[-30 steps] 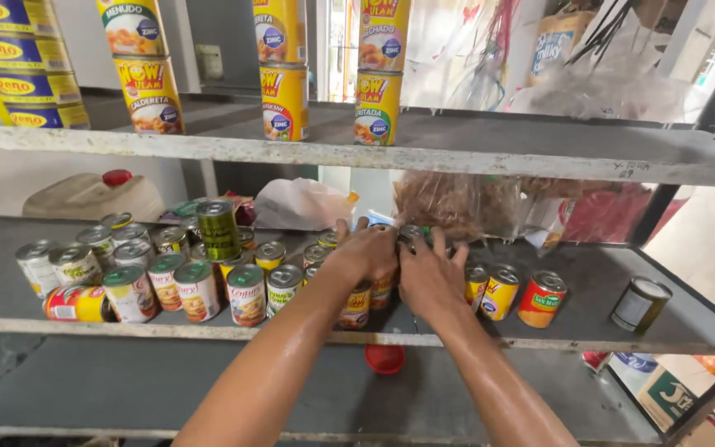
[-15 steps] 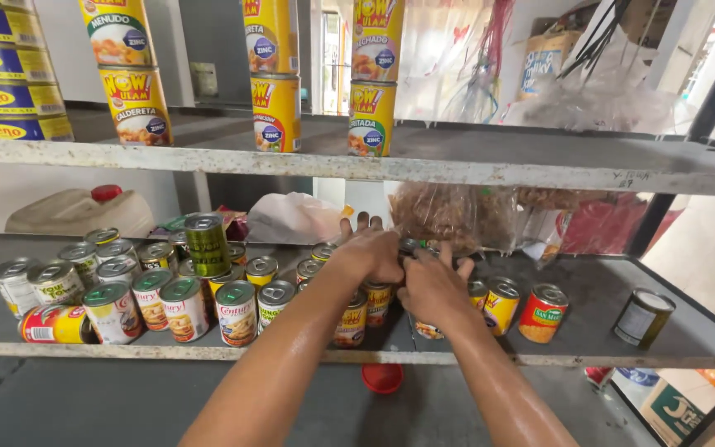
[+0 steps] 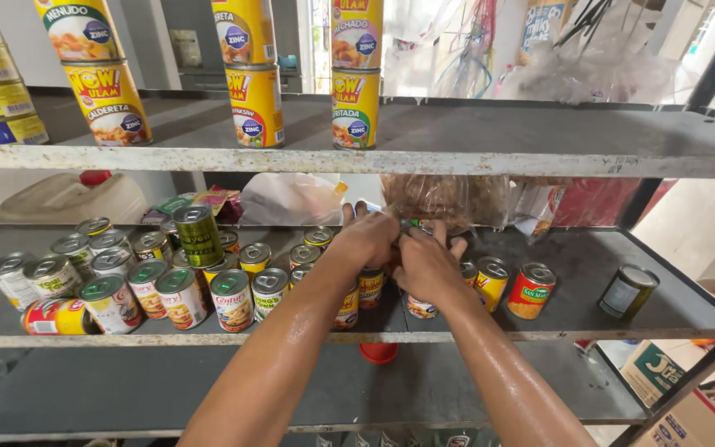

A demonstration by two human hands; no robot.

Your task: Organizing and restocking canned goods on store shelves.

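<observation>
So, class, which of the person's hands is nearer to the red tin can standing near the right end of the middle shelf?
Right. The right hand is a few cans left of the red tin can; the left hand lies farther left.

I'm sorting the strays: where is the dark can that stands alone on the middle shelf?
In the head view, the dark can stands far right on the middle shelf, apart from the red can and well right of both hands.

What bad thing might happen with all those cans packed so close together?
Both hands, left hand and right hand, press among the small cans, so a nudge might topple neighbours. The red can stands near the shelf edge and might roll off. The green can stacked on others looks wobbly.
</observation>
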